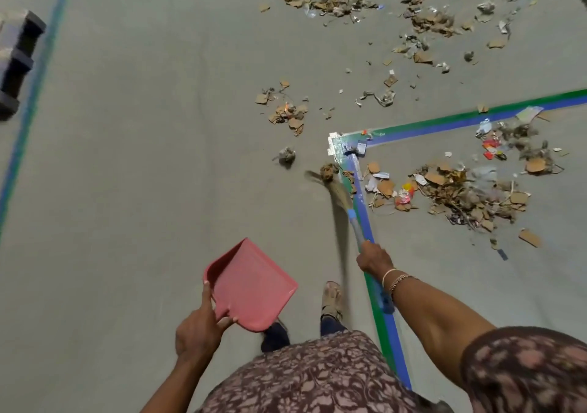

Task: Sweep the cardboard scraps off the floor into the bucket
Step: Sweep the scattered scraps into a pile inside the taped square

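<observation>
As left hand holds dustpan, right grips broom.

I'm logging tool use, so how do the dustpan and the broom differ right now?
The pink dustpan is held up in the left hand, empty and sharp in view; the broom reaches from the right hand down to the floor, bristles blurred beside a scrap clump. Both are gripped by one hand each.
</observation>
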Demonstrator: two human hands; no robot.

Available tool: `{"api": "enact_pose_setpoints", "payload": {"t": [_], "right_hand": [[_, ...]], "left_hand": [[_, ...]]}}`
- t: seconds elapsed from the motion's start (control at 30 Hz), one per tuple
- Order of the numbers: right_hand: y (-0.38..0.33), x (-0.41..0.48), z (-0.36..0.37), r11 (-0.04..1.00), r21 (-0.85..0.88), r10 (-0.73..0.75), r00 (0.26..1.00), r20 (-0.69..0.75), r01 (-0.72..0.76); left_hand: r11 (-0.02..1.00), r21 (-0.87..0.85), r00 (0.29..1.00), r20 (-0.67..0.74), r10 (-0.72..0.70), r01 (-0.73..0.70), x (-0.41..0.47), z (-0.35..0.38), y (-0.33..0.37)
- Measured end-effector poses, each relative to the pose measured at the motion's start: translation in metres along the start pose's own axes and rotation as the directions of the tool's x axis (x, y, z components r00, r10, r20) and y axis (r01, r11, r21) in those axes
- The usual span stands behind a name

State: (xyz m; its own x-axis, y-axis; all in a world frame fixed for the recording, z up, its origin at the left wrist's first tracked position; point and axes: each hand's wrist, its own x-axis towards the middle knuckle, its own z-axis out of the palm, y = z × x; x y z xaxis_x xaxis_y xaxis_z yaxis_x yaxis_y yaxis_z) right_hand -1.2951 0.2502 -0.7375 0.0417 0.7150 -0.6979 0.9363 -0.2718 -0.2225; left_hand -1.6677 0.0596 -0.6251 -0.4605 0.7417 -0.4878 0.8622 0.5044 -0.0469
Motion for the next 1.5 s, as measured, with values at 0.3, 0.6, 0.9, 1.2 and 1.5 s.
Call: {"api": "enact_pose_setpoints", "payload": {"t": [0.3,0.6,0.9,1.2,1.5], "right_hand": [[0.041,-0.013,-0.016,0.872,0.472,0.248,0.949,-0.192,-0.132],[-0.032,-0.045,0.017,0.851,0.523,0.207,0.946,-0.248,-0.049],[-0.133,-0.001,0.044,0.959,0.259,0.117,0.993,0.017,-0.117],[-0.112,-0.008,0.022,0.912,0.195,0.364,0.931,0.028,-0.362],[-0.077,-0.044,-0.007,0.766,0.488,0.550,0.820,-0.158,-0.419]], "left_hand": [[0.989,-0.020,0.989,0.012,0.147,-0.147,0.073,-0.016,0.010],[0.963,-0.005,0.963,0.002,0.270,-0.270,0.159,-0.056,-0.002],[0.942,0.020,0.942,0.035,0.333,-0.334,0.225,-0.066,-0.044],[0.922,0.041,0.923,0.012,0.386,-0.386,0.261,-0.081,-0.052],[0.874,0.043,0.875,0.018,0.484,-0.485,0.279,-0.094,-0.016]]}}
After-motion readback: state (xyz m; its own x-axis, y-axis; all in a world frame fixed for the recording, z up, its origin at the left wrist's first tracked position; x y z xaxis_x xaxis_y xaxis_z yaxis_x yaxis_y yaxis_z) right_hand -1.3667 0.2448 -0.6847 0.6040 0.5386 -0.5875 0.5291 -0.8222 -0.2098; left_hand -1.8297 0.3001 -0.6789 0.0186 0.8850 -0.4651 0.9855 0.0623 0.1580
